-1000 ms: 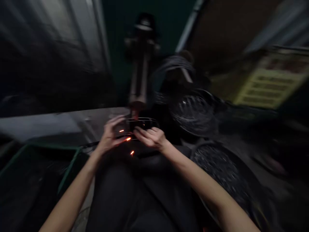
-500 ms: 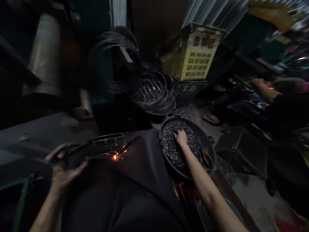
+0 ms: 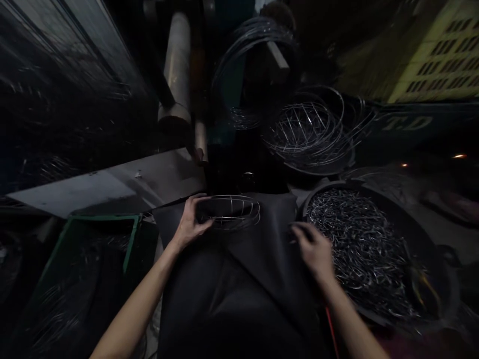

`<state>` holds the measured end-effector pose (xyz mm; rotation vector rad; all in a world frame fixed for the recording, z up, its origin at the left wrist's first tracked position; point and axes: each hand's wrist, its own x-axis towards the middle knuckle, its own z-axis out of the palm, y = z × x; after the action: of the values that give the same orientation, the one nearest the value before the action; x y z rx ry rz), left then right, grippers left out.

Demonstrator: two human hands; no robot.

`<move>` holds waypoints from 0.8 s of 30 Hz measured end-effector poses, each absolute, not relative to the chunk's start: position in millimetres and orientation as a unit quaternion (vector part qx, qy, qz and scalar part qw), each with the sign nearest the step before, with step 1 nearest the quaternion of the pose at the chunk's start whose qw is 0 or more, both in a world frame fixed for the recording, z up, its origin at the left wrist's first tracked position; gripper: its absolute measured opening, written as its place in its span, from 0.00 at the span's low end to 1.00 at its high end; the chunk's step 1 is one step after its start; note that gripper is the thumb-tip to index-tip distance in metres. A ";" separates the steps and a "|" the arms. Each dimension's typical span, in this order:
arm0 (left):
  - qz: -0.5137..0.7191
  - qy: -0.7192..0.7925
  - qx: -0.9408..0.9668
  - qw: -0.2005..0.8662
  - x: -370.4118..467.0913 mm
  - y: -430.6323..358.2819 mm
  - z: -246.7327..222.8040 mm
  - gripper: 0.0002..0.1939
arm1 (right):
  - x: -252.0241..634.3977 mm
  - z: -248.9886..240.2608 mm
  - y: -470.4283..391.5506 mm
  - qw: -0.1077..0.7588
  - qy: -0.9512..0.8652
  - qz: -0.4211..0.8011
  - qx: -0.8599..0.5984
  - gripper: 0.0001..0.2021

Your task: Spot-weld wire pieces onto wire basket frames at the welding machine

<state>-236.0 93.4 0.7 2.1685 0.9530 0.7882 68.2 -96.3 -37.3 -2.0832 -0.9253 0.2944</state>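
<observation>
My left hand (image 3: pixel 190 223) grips the left end of a round wire frame (image 3: pixel 243 205), two thin metal rings joined by short crosswires. The frame is held over a black sheet (image 3: pixel 239 279) spread in front of me. My right hand (image 3: pixel 314 249) is between the frame and a round black tub (image 3: pixel 434 249), its fingers drawn together in a pinch. Whatever they hold is too dark and small to make out. Many short bent metal wire pieces (image 3: pixel 359 249) fill the tub, and a yellow-handled tool (image 3: pixel 422 286) lies at its right side.
Behind the tub, a basin (image 3: pixel 318 167) holds more wire rings (image 3: pixel 307 124). A coil of wire (image 3: pixel 258 32) hangs farther back beside a pale cylinder (image 3: pixel 177 70). On the left stands a green-rimmed bin (image 3: pixel 130 244). A yellow crate (image 3: pixel 437 65) is at the upper right.
My right hand has come out of the tub and moved left toward the frame. Sparks at the frame are gone. The view has swung left; my left hand still holds the frame.
</observation>
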 end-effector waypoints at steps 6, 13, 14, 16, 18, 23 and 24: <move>0.329 0.369 0.832 0.250 -212.9 89.5 28.4 0.23 | 14.9 -6.9 -66.6 0.476 -0.354 0.325 -0.737 0.18; 0.299 0.371 0.856 0.202 -195.8 99.3 31.1 0.25 | 9.8 40.5 11.6 0.379 -0.651 0.252 -0.608 0.13; 0.296 0.369 0.858 0.200 -194.6 98.9 31.2 0.25 | 6.6 44.3 19.8 0.353 -0.690 0.208 -0.597 0.13; 0.287 0.367 0.863 0.196 -192.5 97.4 32.9 0.26 | 2.1 48.9 28.8 0.296 -0.751 0.113 -0.579 0.15; 0.280 0.365 0.867 0.192 -190.9 96.3 34.5 0.26 | 1.5 49.6 30.6 0.249 -0.792 0.027 -0.556 0.15; 0.288 0.366 0.863 0.197 -190.3 99.3 31.2 0.27 | 9.0 44.1 32.2 0.241 -0.832 -0.090 -0.491 0.11; 0.286 0.367 0.861 0.203 -190.8 100.3 30.1 0.27 | 10.0 44.2 34.0 0.247 -0.834 -0.108 -0.481 0.11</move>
<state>-190.8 100.3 30.1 2.4047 1.0250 0.7995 10.0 34.0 44.2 -1.3104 -2.2746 -0.2944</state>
